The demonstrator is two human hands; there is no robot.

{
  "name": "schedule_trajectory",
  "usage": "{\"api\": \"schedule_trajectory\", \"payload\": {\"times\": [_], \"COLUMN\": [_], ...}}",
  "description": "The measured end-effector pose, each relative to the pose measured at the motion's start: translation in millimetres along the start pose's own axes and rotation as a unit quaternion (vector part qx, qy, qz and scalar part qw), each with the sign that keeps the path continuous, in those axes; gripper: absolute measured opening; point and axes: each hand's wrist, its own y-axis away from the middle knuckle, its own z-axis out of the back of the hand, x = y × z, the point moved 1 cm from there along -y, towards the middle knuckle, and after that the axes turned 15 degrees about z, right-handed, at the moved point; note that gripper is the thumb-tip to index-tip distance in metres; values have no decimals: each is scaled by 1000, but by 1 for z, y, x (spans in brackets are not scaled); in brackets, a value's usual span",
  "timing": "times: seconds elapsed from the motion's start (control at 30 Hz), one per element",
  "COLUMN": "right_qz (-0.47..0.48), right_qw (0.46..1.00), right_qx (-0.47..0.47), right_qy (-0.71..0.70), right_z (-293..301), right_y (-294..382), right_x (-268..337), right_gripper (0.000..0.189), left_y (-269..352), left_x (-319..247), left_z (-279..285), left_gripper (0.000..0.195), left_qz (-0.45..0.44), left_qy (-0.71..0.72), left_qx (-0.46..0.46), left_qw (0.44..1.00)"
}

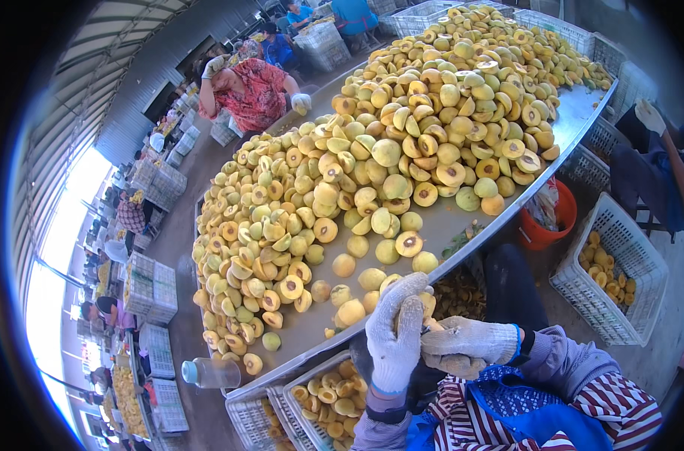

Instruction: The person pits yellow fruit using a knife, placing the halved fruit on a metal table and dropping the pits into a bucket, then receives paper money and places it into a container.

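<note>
My left hand point(395, 332), in a white knit work glove, is raised at the near edge of the metal table point(342, 290). Its fingers curl around a yellow peach piece point(428, 304), mostly hidden behind them. My right hand point(469, 344), in a soiled glove, is curled close against the left. A small pale tan thing shows between the two hands, too covered to name; whether the right hand grips it is unclear. Beyond them a large heap of yellow peaches point(387, 152), many halved with brown pits or hollows showing, covers much of the table.
A plastic crate of peach halves point(314, 417) stands below the table's near edge. A clear bottle point(218, 373) lies at the left corner. To the right are an orange bucket point(567, 211), a white crate point(612, 321) and a seated person point(652, 169). Another person point(252, 93) sits across the table.
</note>
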Motion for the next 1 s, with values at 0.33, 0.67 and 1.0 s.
{"api": "schedule_trajectory", "payload": {"times": [0.33,0.67,1.0], "right_qz": [-31,-35,-53], "right_qw": [972,968,931], "right_qx": [112,-56,-66], "right_qy": [-205,-244,-355], "right_z": [-4,-31,-45], "right_y": [8,25,35], "right_x": [-13,6,20], "right_gripper": [41,37,44], "left_y": [-1,13,7], "left_x": [-20,-25,-12], "left_z": [2,-5,-10], "left_gripper": [43,47,44], "left_qz": [-21,13,-53], "left_qy": [-15,52,40], "left_qx": [98,95,110], "left_qw": [995,994,992]}}
